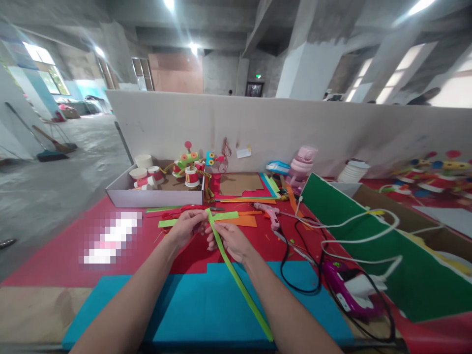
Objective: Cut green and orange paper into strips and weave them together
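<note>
Both my hands meet over the red table cover, at a long light-green paper strip (236,280). My left hand (190,227) pinches the strip near its upper end. Thumb and fingers of my right hand (232,240) close on it just below, and its long tail runs down over the blue sheet (184,314) toward my right forearm. Behind my hands lie short light-green paper pieces (226,216) and orange paper strips (241,221). A pink glue gun (271,214) lies to the right of my right hand.
At the back left, a white box (155,197) holds paper cups and figures. A green board (368,250) with white cables stands at right, near a purple power strip (350,292). A pink bottle (303,164) and a spool (353,171) stand by the partition.
</note>
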Demonstrator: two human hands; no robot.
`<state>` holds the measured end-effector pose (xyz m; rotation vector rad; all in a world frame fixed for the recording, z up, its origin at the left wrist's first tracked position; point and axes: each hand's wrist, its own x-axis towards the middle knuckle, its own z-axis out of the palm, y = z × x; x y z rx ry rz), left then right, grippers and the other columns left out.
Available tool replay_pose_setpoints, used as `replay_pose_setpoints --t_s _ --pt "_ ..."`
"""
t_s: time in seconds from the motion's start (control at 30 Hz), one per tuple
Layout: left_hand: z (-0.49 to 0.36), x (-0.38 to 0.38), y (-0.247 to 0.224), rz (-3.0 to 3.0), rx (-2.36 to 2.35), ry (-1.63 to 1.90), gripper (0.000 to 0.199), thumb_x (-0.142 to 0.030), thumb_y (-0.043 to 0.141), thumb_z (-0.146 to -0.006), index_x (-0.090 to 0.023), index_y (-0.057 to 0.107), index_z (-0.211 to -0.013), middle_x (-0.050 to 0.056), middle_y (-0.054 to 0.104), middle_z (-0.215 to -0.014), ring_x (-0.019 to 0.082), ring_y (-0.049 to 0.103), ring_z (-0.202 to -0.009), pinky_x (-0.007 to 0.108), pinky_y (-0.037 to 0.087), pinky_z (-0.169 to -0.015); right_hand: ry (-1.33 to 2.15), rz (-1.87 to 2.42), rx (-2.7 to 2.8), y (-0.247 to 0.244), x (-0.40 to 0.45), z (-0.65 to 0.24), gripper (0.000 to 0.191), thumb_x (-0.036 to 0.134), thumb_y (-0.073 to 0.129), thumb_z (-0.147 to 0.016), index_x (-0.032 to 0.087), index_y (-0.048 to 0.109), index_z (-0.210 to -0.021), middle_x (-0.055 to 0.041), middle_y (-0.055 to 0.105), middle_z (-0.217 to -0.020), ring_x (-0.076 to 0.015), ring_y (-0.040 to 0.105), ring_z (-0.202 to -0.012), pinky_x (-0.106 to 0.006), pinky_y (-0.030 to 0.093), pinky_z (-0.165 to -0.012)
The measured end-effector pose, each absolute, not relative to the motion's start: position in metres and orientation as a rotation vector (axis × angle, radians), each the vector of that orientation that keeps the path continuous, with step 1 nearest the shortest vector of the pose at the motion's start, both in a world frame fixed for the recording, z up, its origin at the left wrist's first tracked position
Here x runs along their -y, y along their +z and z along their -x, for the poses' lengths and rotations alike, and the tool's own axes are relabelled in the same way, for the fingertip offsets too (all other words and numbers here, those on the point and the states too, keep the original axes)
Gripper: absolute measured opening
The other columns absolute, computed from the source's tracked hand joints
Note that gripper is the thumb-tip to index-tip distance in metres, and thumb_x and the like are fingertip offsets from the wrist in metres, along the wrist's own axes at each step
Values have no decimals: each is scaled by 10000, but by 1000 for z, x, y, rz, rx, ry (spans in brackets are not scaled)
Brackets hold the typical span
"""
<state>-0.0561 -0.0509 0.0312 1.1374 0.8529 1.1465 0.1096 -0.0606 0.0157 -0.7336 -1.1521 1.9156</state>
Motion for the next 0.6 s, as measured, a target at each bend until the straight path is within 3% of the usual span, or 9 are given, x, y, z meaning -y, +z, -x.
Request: replay_pose_setpoints --t_s 0.3,0.6 --pt "45 55 30 -1312 -971 1169 331 -423 732 -691 -131 605 -601 -13 502 -520 85 443 -478 233 340 -478 2021 680 928 11 55 -108 324 401 515 -916 115 625 -807 -41 658 -633 -105 604 -502 -280 563 -606" --pt "46 51 22 -1381 -1012 1115 344 -439 673 -750 -132 601 -613 15 558 -547 97 457 -502 233 341 -496 1915 738 909 5 52 -104 308 429 672 -798 126 624 -781 12 594 -561 -69 510 -438 -229 531 -510"
